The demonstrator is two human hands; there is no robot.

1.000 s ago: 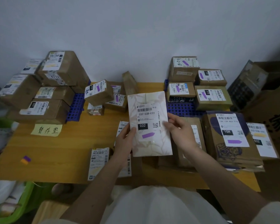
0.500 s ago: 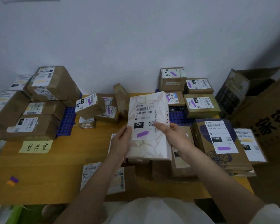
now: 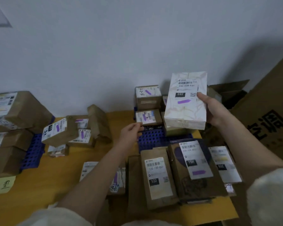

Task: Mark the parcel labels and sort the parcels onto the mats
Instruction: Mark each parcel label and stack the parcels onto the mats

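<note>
head view, looking down over table (image 3: 39,190)

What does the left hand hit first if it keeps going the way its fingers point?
Probably the small brown parcel with the purple-marked label at the near edge of the blue mat. The left hand has its fingertips just short of that parcel's near corner, though depth is unclear.

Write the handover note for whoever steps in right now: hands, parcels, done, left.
Right hand grips the white parcel, raised over the right blue mat; its label carries a purple mark.
Left hand holds nothing, above the mat's front edge.
Done: marked boxes stacked on both mats.
Left: set the white parcel down; the 122 parcel shows no mark.
</note>
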